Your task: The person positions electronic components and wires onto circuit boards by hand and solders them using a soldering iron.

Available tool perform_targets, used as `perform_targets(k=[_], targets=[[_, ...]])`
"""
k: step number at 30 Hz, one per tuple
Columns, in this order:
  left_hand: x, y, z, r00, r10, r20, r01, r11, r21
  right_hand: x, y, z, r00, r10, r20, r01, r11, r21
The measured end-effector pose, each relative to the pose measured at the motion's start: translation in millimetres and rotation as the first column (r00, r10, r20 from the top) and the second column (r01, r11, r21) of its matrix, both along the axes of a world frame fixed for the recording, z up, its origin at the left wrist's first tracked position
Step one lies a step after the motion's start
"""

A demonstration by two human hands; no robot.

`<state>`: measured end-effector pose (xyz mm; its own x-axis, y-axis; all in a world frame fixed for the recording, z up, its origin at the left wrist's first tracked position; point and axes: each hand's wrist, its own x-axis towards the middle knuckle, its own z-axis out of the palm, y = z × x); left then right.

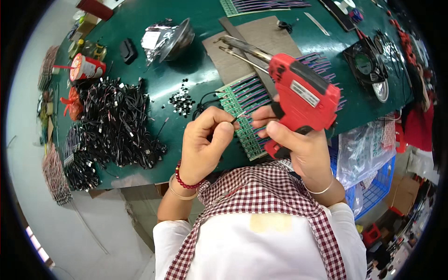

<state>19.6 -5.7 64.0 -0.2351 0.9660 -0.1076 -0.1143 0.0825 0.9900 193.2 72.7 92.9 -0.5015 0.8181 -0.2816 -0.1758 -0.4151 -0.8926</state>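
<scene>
My left hand [204,140] is closed in a pinch on the end of a thin black cable [235,120]. The cable tip is over a panel of green circuit boards [252,143], and I cannot tell whether it touches. In my right hand [309,151] is a red soldering gun [305,95], its grip between thumb and fingers. Its metal nozzle [247,46] points away, toward the far left, well apart from the cable tip. Rows of purple-pink wires [249,91] run from the panel, passing under the gun.
On the left lie a heap of black cables [116,121], small black-and-white connectors [181,99] and a red cup [87,67]. A plastic bag [158,42] and a brown board [261,39] sit farther back. At right are a black fan-like device [366,60] and a blue basket [380,179].
</scene>
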Motion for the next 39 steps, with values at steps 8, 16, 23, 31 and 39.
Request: perform_targets(k=[8, 16, 23, 31, 39], targets=[[31.4, 6.2, -10.6, 0.955, 0.05, -0.291, -0.007, 0.989, 0.147, 4.2, -6.4, -13.3, 0.982, 0.054, 0.181, -0.08, 0.988, 0.135], [26.7, -2.3, 1.8, 0.937, -0.234, -0.258, 0.229, 0.972, -0.053, 14.1, -7.6, -20.5, 0.968, -0.07, 0.242, 0.028, 0.984, 0.175], [30.9, -7.4, -6.3, 0.985, -0.114, 0.129, 0.129, 0.985, -0.116, 23.4, -8.1, -27.0, 0.99, -0.025, 0.139, 0.01, 0.994, 0.105], [32.1, -8.0, -8.6, 0.98, -0.131, 0.146, 0.149, 0.982, -0.117, 20.1, -9.6, -16.0, 0.946, 0.127, 0.297, -0.186, 0.966, 0.177], [33.2, -10.5, -3.3, 0.972, -0.198, -0.13, 0.179, 0.973, -0.145, 19.4, -2.1, -26.6, 0.957, -0.187, 0.222, 0.108, 0.939, 0.328]])
